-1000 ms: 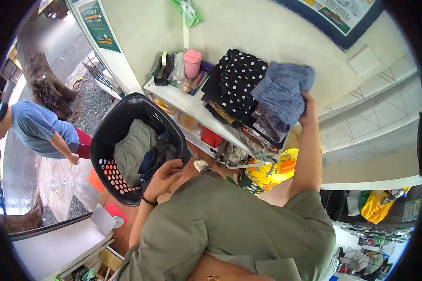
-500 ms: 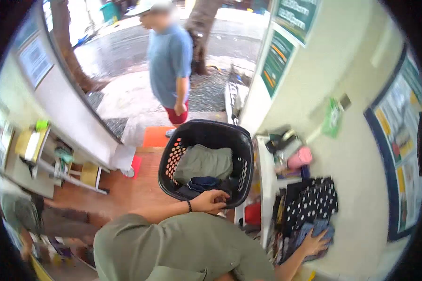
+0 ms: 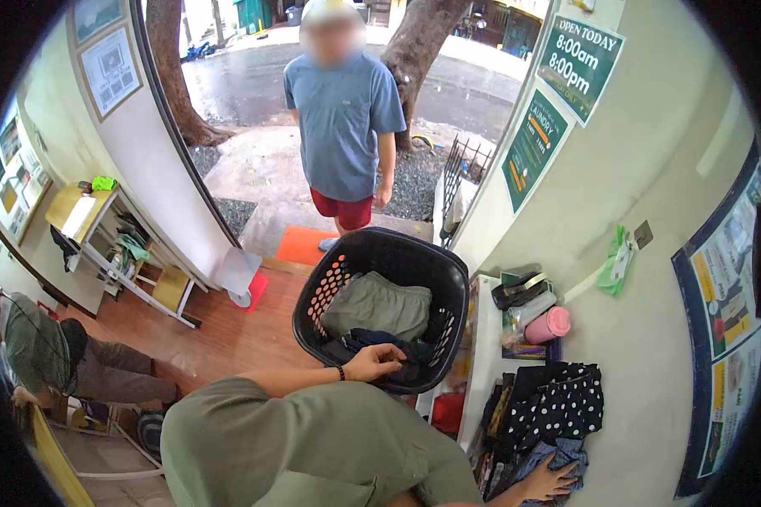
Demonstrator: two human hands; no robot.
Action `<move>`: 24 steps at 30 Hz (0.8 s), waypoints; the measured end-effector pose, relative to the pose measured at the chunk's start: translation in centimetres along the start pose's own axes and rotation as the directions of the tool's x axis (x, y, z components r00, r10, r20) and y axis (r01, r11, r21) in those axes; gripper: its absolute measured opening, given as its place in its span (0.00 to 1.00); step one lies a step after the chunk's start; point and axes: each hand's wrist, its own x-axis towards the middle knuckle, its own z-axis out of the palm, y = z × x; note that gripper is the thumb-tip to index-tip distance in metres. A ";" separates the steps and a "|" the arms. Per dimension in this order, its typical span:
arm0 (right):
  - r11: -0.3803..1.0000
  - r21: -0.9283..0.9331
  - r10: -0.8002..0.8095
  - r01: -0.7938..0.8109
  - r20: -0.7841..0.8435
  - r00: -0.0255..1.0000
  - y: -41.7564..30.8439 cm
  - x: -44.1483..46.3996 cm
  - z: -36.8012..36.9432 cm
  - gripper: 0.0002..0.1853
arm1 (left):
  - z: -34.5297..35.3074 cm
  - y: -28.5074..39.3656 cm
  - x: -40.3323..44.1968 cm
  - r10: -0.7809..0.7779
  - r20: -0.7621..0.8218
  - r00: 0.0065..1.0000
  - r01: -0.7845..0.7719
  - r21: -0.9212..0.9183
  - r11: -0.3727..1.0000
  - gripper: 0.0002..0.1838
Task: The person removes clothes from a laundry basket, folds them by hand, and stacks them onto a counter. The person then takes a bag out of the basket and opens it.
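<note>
My left hand (image 3: 376, 362), with a dark bracelet at its wrist, reaches over the near rim of a black laundry basket (image 3: 444, 253). Its fingers are loosely bent and slightly apart above dark clothes (image 3: 406, 370); no held item shows in them. Olive-green folded shorts (image 3: 380, 308) lie in the basket behind it. At the lower right, my right hand (image 3: 554, 480) lies with fingers spread on a blue-grey checked garment (image 3: 558, 456). That garment touches a black polka-dot cloth (image 3: 554, 406) on the pile of clothes.
A person in a blue shirt (image 3: 342, 127) stands outside the doorway. On the shelf (image 3: 484, 291) at right are a pink tumbler (image 3: 548, 325) and a black pouch (image 3: 520, 290). At left stands a small wooden table (image 3: 84, 211). A mirror or glass at far left shows a figure (image 3: 38, 338).
The view has tilted up and turned left. The person outside has turned from sideways to face the doorway. Both my hands keep to the same places, left at the basket, right on the checked garment.
</note>
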 end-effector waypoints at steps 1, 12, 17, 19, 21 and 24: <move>1.000 0.009 -0.002 0.002 -0.007 1.000 -0.1 0.0 -0.1 0.42 | 0.0 0.4 -0.2 0.029 0.011 1.000 -0.030 0.032 0.999 0.13; 0.995 0.096 0.004 0.003 -0.072 0.997 0.5 0.3 1.9 0.42 | -0.1 -1.1 0.3 0.080 0.104 0.991 -0.084 0.036 0.996 0.14; 0.998 0.069 0.002 0.000 -0.027 1.000 1.0 -0.2 -0.8 0.41 | -0.4 -0.5 0.2 0.026 0.120 0.992 -0.029 0.022 0.999 0.14; 1.000 -0.006 -0.003 0.003 -0.004 1.000 0.4 0.2 0.1 0.41 | -0.8 0.5 0.1 0.080 0.105 0.991 -0.098 0.173 0.980 0.14; 0.996 0.072 -0.038 0.046 -0.100 0.994 0.6 0.4 1.3 0.40 | -1.4 0.5 0.4 -0.028 0.130 0.991 0.024 0.037 0.999 0.15; 0.994 0.067 -0.084 0.087 -0.047 0.995 0.8 0.8 1.0 0.42 | -1.8 0.1 0.8 -0.135 0.142 0.981 0.142 -0.039 0.989 0.15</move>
